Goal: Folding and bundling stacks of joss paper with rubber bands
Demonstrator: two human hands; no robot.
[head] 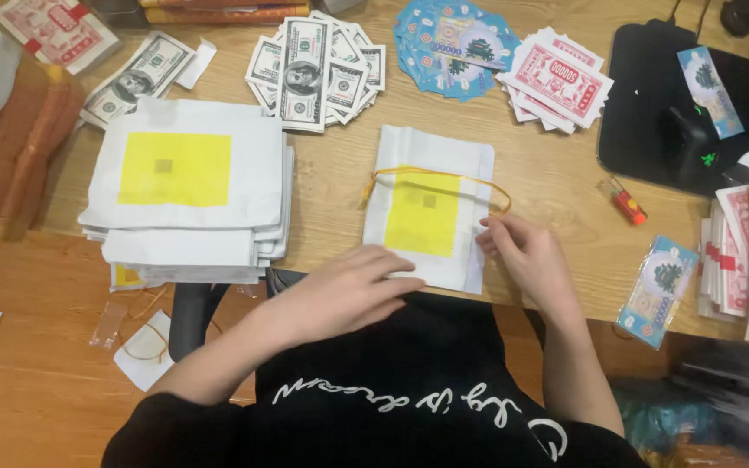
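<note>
Head view, one frame. A white paper packet with a yellow square (427, 211) lies flat on the tabletop (565, 182), at its near edge, directly in front of the person. A thin orange rubber band (440, 176) crosses the packet's upper half and loops out past its right side.

Left hand (347, 290): flat, palm down, fingers stretched out and pressing the packet's near edge; its grip is not closed on anything.

Right hand (526, 258): at the packet's right edge, fingertips pinched together where the band comes down; grip looks closed on the band, though the contact point is small and hard to resolve.

Surroundings: a stack of like white packets with yellow squares (188, 186) sits left of the packet, near the same edge. Along the far edge lie a fan of grey-green paper notes (315, 69), then blue notes (452, 45), then red-and-white notes (556, 82). A small orange lighter (626, 203) lies to the right of the packet, apart from it. A black mat (643, 104) occupies the far right corner.
</note>
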